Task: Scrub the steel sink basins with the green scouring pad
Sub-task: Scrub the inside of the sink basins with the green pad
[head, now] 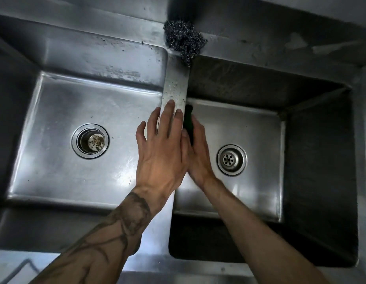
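A steel double sink fills the view, with a left basin [61, 177] and a deeper right basin [260, 130]. The divider [176, 85] runs between them. My left hand [161, 152] lies flat on the divider with straight, spread fingers. My right hand [198, 154] is inside the right basin and presses the green scouring pad [188, 121] against the divider's right wall. Its fingers lie along the pad; only a dark green strip of the pad shows past the fingers.
A ball of steel wool [183, 41] sits on the back ledge at the far end of the divider. The left basin has a drain with a strainer basket [90, 141]; the right basin's drain [232, 160] is beside my right hand.
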The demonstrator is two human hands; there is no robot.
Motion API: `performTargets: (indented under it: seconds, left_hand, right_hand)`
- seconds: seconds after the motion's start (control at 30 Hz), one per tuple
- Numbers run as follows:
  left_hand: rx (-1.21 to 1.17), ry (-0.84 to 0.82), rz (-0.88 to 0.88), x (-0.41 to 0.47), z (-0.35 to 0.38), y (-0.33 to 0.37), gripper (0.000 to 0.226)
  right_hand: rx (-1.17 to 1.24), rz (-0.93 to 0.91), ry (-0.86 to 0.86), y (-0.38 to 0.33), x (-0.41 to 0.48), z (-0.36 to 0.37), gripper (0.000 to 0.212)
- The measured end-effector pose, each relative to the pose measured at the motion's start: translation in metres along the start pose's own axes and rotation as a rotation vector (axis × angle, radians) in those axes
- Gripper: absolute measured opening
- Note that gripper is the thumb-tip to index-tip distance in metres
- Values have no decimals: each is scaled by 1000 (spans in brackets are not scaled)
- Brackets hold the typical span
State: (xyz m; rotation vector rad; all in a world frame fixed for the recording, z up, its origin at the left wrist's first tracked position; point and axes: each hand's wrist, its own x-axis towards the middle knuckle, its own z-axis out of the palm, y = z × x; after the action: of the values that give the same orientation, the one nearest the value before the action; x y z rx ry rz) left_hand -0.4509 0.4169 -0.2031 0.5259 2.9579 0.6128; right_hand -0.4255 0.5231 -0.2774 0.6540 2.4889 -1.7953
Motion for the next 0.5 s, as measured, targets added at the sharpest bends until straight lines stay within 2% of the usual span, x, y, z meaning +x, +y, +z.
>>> performTargets:
  seconds: [0.13,0.33,0.43,0.5]
  left_hand:
    - [-2,-37,-9,0,-4,1,52]
    - [-11,-41,-11,2,-5,1,54]
    - [-19,-50,-15,0,-4,0,50]
    - [-15,-57,0,-1,-5,-1,53]
  right_hand:
    - [4,16,-52,-4,-44,3,42]
    - [28,57,78,-26,3,3,44]
    - [-39,47,-10,-29,-16,1,48]
    - [-46,85,-113,-27,-47,-2,43]
